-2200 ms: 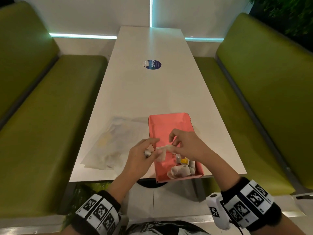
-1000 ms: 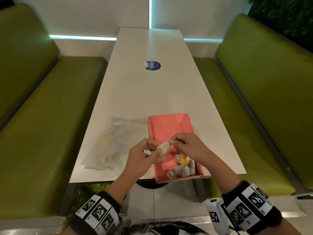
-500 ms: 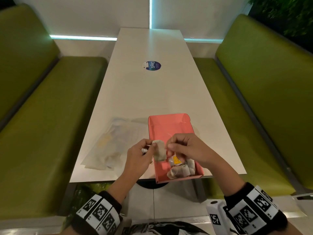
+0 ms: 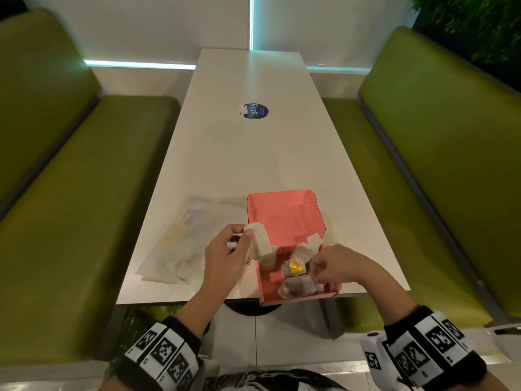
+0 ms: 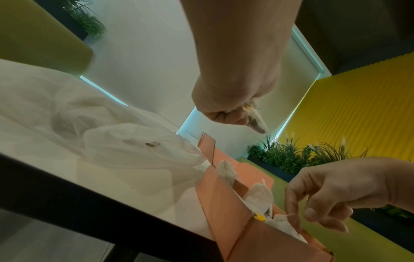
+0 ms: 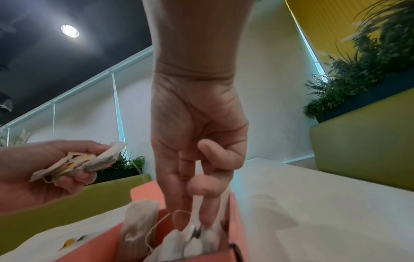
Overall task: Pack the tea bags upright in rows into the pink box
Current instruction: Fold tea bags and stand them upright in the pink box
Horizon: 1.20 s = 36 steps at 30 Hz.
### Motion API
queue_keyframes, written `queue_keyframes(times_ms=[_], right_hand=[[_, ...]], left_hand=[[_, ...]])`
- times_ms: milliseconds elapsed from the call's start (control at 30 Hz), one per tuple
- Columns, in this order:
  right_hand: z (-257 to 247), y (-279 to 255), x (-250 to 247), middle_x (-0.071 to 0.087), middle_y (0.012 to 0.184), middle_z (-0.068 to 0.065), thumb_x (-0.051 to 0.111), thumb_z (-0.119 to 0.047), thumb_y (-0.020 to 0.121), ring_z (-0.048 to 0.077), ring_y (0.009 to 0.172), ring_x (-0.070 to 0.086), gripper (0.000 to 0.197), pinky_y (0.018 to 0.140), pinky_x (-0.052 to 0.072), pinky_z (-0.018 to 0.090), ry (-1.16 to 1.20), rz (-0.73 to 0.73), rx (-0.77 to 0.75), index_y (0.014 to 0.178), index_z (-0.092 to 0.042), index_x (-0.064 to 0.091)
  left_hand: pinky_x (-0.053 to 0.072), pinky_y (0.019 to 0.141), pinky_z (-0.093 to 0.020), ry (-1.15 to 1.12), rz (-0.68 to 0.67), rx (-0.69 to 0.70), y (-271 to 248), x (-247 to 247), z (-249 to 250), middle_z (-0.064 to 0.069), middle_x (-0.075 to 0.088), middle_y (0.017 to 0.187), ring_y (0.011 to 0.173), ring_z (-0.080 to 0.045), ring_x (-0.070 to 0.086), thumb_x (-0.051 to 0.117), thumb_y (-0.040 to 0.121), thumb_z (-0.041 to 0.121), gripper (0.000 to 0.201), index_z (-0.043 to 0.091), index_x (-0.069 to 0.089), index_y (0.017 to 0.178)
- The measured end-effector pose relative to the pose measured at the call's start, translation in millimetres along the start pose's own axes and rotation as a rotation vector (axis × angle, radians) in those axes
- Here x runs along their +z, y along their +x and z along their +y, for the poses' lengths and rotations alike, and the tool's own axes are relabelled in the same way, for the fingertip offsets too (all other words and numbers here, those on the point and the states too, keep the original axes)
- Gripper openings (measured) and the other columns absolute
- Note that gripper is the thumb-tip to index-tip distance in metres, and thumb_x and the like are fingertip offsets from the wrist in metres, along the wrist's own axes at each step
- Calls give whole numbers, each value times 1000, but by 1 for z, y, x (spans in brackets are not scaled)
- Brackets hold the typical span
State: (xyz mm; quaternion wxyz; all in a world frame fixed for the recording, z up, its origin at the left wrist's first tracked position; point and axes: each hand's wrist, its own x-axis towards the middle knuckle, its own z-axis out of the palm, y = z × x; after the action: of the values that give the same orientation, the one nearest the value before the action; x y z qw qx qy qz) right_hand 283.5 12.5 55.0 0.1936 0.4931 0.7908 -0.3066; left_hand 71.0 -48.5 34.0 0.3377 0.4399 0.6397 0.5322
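Tea bags (image 4: pixel 296 286) lie jumbled in pink box (image 4: pixel 284 213).

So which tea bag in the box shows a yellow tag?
The tea bag mid-box, just left of the right hand; the other bags around it show plain white.

The scene is seen from head height, looking forward and down along the white table (image 4: pixel 262 165) between green benches (image 4: pixel 84 193). From under each wrist it is viewed upward, close to the fingers, toward wall and ceiling. The pink box (image 4: pixel 284 218) at the table's near edge is shared by all three views; in each wrist view the opposite hand is also caught.
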Motion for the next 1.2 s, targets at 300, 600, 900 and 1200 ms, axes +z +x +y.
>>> queue_keyframes(times_ms=[300,600,900,1200], right_hand=[[-31,-13,-26,44,127,-12,62,-11,86,4,63,57,36,67,48,24,612,461,-137,117,-28,53],[-54,-9,-8,68,73,1,59,-16,91,4,42,49,11,45,43,14,564,199,-172,81,-16,64],[-61,-15,0,68,73,11,58,-19,92,12,46,51,17,52,46,21,589,44,-265,94,-8,70],[-59,1,10,69,72,4,61,-20,90,11,48,50,19,49,44,18,580,20,-126,101,-7,69]], left_hand=[[40,49,-13,-64,-65,13,-1,3,2,2,58,60,48,-6,49,59,91,15,12,20,65,82],[44,54,-14,38,-6,36,-1,-1,-1,12,62,65,57,-7,56,60,90,21,17,32,62,77],[43,53,-10,56,30,15,-1,1,6,10,64,70,57,-7,58,58,90,20,19,34,60,77],[50,52,-31,-91,-164,-63,-5,4,4,-4,63,70,58,-16,56,59,91,15,11,16,67,84]])
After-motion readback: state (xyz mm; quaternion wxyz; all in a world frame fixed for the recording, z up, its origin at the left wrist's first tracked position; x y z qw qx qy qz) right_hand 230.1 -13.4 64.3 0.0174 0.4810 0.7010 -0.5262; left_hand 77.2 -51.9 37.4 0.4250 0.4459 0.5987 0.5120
